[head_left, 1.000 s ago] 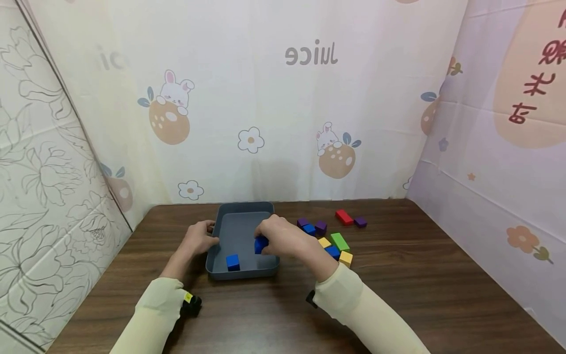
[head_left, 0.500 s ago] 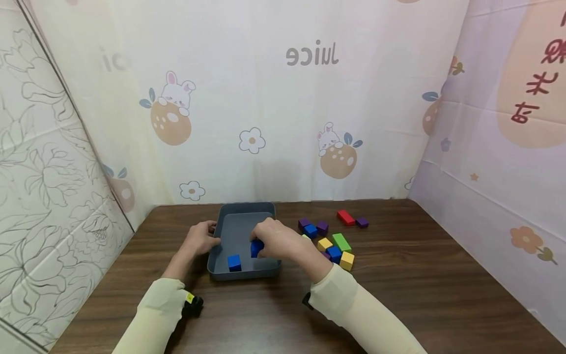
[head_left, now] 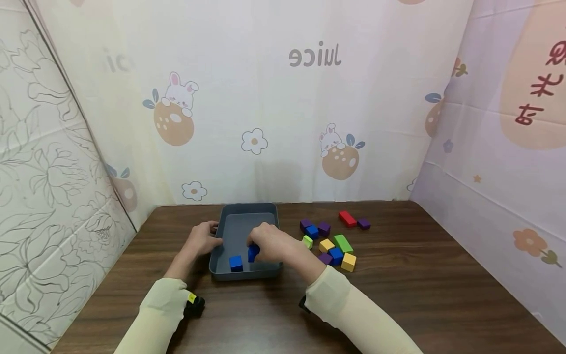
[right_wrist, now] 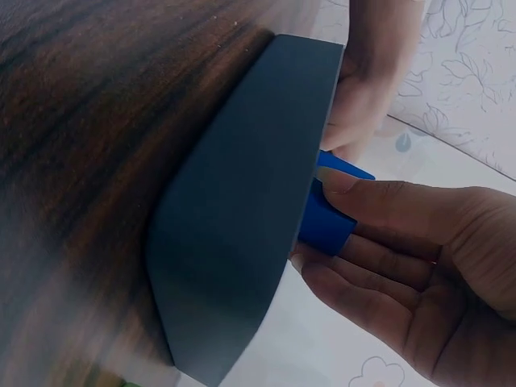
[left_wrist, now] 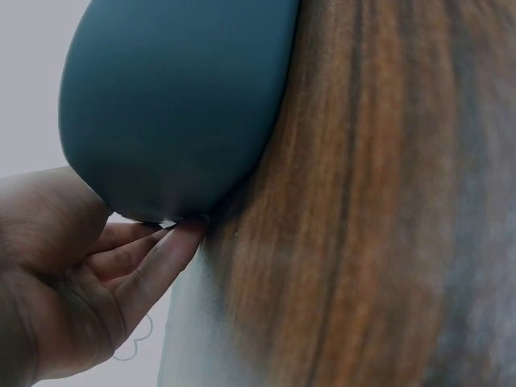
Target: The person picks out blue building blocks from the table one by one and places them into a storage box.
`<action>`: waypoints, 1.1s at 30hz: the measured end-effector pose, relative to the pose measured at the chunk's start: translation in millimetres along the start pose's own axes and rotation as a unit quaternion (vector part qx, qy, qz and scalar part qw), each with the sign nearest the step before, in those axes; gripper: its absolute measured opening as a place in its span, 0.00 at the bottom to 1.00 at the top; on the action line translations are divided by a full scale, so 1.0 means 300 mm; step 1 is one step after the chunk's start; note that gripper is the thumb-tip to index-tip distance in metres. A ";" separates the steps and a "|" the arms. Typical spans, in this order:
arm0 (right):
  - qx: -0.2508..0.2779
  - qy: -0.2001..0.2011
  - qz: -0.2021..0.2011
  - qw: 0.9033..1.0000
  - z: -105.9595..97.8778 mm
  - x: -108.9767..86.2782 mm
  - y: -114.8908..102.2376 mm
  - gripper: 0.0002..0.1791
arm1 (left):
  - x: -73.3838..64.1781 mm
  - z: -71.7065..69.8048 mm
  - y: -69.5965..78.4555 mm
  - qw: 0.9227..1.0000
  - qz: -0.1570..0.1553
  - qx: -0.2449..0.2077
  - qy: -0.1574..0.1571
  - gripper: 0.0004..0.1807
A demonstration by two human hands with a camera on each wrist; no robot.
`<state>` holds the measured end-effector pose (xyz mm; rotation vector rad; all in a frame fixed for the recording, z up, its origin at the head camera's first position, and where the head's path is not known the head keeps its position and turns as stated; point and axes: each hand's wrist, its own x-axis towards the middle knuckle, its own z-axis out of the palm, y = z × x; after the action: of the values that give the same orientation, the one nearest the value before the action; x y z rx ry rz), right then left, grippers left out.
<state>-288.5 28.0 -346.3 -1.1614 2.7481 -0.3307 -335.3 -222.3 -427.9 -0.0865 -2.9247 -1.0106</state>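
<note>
A shallow dark grey tray (head_left: 245, 276) stands on the table in the head view. At its left side my left hand (head_left: 202, 239) grips the wall, thumb over the rim and fingers outside; the left wrist view shows those fingers (left_wrist: 157, 270) against the tray's outer face. My right hand (head_left: 275, 244) pinches a blue block (head_left: 253, 253) between thumb and fingers, low over the tray's front part. Another blue block (head_left: 236, 264) lies in the tray's front left, just left of the held one. The right wrist view has the tray wall hiding the held block's lower part.
Right of the tray lie several loose blocks: purple (head_left: 324, 228), blue (head_left: 312, 232), green (head_left: 343, 243), yellow (head_left: 348, 262) and red (head_left: 347, 219). A patterned curtain (head_left: 283, 123) borders the wooden table (head_left: 398, 285) at the back and sides.
My right hand has moved left and slightly toward me with the blue block, nearer the other blue block. More loose blocks show beside my forearm. My left hand stays at the tray.
</note>
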 end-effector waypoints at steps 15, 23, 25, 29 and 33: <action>-0.015 -0.004 0.001 1.000 0.050 0.030 -0.003 0.18 | -0.001 0.006 0.004 1.000 -0.008 -0.001 -0.002 0.33; -0.016 -0.014 0.001 1.000 0.073 0.044 0.001 0.16 | -0.005 0.003 0.007 1.000 -0.009 -0.006 0.000 0.32; -0.018 -0.017 0.000 1.000 0.076 0.047 0.001 0.16 | -0.004 0.004 0.007 1.000 -0.008 -0.006 0.001 0.33; -0.021 -0.019 0.002 1.000 0.080 0.051 0.002 0.16 | 0.000 0.004 0.005 1.000 -0.003 -0.004 0.003 0.33; -0.020 -0.021 0.008 1.000 0.088 0.051 0.000 0.16 | -0.001 0.005 0.004 1.000 -0.002 -0.001 0.004 0.32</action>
<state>-293.5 13.1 -372.3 -1.1413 2.7376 -0.2473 -334.8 -220.4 -428.5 -0.0758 -2.9174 -1.0130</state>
